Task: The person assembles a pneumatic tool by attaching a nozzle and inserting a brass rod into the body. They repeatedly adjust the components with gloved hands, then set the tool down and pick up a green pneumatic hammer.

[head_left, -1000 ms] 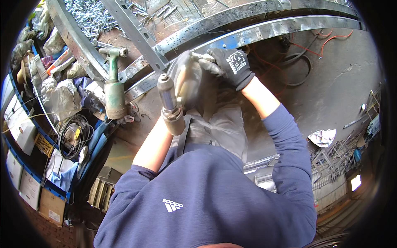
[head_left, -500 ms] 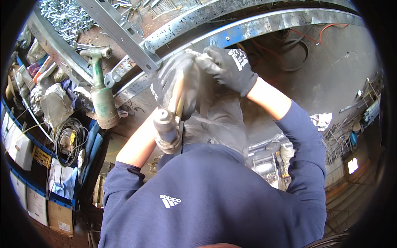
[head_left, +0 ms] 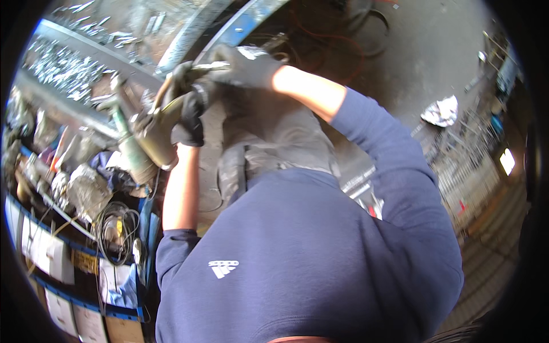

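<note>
Head camera view, looking down past a person in a navy-blue sweatshirt [head_left: 303, 246] and grey work trousers [head_left: 274, 134], much of it softened by motion blur. The two hands, both in dark work gloves, meet above the trousers, toward the top and left of centre. The left hand [head_left: 191, 117] is curled around a tan-and-grey hand tool with a rounded, cylindrical body [head_left: 153, 140]; that body sticks out to the left of the glove and slants downward. The right hand [head_left: 246, 67] is bent in close beside the left, its fingers drawn together at a small, pale, silvery piece [head_left: 210, 67]; blur hides whether it pinches that piece or merely touches it. Just left of the held tool, and partly hidden by it, stands a second, green tool with a wide cylindrical base [head_left: 132, 157]. Above, a heap of small shiny metal fasteners [head_left: 63, 71] lies on a worn brownish surface [head_left: 137, 20], beside a long grey metal beam [head_left: 100, 51]. Another metal beam, patched with blue [head_left: 243, 24], runs up from near the right hand. At lower left, crumpled clear plastic bags [head_left: 88, 191] sit near a coil of dark cable [head_left: 117, 234]. To the right, a crumpled white sheet [head_left: 440, 111] lies on the grey floor [head_left: 423, 63].
</note>
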### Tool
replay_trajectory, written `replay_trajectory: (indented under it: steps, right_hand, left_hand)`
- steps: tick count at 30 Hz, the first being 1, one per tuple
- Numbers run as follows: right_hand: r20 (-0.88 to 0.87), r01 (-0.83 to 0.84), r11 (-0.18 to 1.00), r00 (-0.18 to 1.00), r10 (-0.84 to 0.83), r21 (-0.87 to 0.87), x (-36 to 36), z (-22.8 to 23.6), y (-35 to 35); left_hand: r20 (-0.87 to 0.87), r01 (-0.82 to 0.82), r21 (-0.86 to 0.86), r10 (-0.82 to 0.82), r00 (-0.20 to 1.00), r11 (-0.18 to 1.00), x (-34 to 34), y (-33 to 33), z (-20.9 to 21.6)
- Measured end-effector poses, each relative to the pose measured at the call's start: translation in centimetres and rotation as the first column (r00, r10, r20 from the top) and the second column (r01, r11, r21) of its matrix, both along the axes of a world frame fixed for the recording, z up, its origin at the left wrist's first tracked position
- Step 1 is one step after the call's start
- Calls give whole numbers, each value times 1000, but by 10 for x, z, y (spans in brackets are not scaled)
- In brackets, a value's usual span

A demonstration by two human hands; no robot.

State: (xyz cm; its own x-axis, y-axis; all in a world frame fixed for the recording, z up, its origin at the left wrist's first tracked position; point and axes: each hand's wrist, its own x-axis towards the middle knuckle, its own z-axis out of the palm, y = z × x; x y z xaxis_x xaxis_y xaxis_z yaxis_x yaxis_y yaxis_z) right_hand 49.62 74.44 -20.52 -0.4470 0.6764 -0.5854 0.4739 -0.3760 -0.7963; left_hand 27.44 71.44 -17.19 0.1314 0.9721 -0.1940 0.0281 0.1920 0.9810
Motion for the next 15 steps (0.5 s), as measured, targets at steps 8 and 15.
replay_trajectory:
  steps: [8, 15]
  right_hand:
    - [451, -303, 665, 891, -57, 683, 27, 14, -9]
    - [525, -401, 645, 851, 0, 651, 28, 19, 3]
  left_hand:
    - [-291, -163, -142, 116, 950, 976, -23, -7, -20]
    - [-557, 132, 293, 57, 828, 947, -44, -25, -45]
